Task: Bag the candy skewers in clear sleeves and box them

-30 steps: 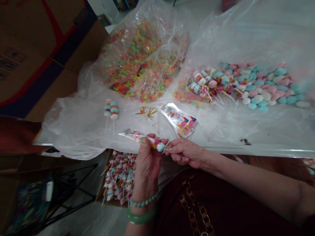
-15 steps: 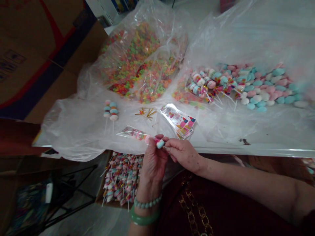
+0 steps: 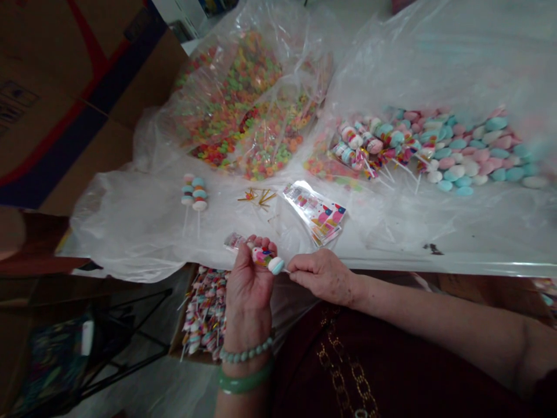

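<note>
My left hand [image 3: 249,284], palm up, has its fingers curled around a clear printed bag [image 3: 235,240] with a marshmallow stick [image 3: 275,266] partly inside it. A blue and white marshmallow pokes out of the bag's mouth. My right hand [image 3: 322,276] pinches the white stick at its right end. Beyond my hands lie a fanned pile of printed bags [image 3: 313,208] and some gold twist ties [image 3: 263,198]. Two unwrapped marshmallow sticks [image 3: 199,195] rest side by side further left on the plastic sheet.
Large clear bags hold ring-shaped gummies [image 3: 248,98] and pastel marshmallows [image 3: 478,154]. Several wrapped marshmallow sticks [image 3: 369,145] lie beside the marshmallows. A big carton [image 3: 130,110] stands at left. Below the table edge, a box [image 3: 177,346] holds many wrapped sticks.
My left hand has moved left and slightly down with the bag, turning palm up. The marshmallow end has come apart from my right fingers, showing more stick between them.
</note>
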Motion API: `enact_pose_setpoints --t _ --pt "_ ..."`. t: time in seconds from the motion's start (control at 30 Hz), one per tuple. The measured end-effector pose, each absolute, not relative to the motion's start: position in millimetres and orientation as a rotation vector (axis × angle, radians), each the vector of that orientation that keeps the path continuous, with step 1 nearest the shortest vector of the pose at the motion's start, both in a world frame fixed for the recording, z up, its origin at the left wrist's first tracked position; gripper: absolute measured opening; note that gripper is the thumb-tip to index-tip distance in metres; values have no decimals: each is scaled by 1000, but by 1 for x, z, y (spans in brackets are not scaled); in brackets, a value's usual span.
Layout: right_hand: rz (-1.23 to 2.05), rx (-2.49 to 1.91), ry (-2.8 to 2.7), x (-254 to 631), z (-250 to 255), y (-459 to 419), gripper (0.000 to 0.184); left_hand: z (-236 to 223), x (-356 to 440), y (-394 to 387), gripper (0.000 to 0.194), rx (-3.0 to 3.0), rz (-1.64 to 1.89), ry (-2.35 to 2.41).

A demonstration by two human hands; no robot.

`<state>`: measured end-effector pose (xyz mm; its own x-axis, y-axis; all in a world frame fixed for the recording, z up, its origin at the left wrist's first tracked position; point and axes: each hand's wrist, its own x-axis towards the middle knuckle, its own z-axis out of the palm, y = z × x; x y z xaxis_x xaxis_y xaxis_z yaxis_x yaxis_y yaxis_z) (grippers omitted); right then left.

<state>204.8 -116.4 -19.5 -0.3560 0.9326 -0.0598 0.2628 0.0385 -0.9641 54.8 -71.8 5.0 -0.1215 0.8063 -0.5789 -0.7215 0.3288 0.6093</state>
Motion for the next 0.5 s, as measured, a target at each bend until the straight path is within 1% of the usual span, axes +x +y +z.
enact_pose_setpoints --t 0.2,0.3,0.4,0.5 --pt "1365 -1280 -1609 204 -19 -115 12 6 72 -81 17 192 1305 1120" --pt "1406 -1277 -1485 204 -18 -116 14 7 77 -83 19 229 1289 1113" --pt "1521 -1252 -1289 205 -17 -115 14 5 75 -82 22 234 1278 1136" --pt "1717 -1195 -1049 205 -15 -111 12 -1 72 -83 18 274 1280 1169"
